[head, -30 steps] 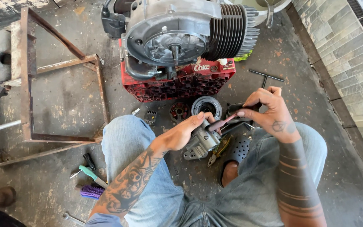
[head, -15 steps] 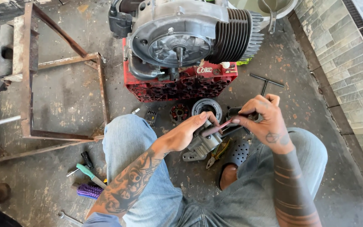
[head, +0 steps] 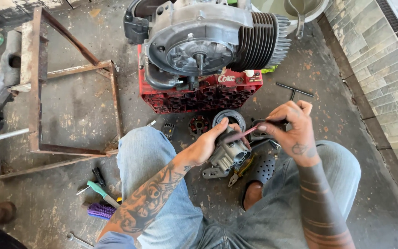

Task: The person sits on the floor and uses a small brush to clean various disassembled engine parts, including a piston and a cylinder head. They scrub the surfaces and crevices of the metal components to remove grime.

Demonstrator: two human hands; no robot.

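Note:
I sit on the floor with both forearms out in front of me. My left hand (head: 210, 144) grips a small grey metal engine part (head: 226, 156) with round ports, held above my knees. My right hand (head: 290, 127) holds a thin reddish rod-like tool (head: 241, 134) whose tip rests on top of that part, close to my left thumb. Yellow-handled pliers (head: 242, 168) lie on the floor just below the part.
A large finned engine (head: 208, 41) rests on a red plastic crate (head: 199, 94) ahead. A round metal ring (head: 230, 118) and a T-handle wrench (head: 295, 90) lie nearby. A rusty steel frame (head: 38, 92) stands left. A green-handled tool (head: 98, 191) and a purple brush (head: 101, 210) lie at lower left. A tiled wall (head: 383, 69) runs on the right.
My right hand has shifted slightly with the rod, which stays on the part in my left hand. The view has tilted a little; nothing was let go.

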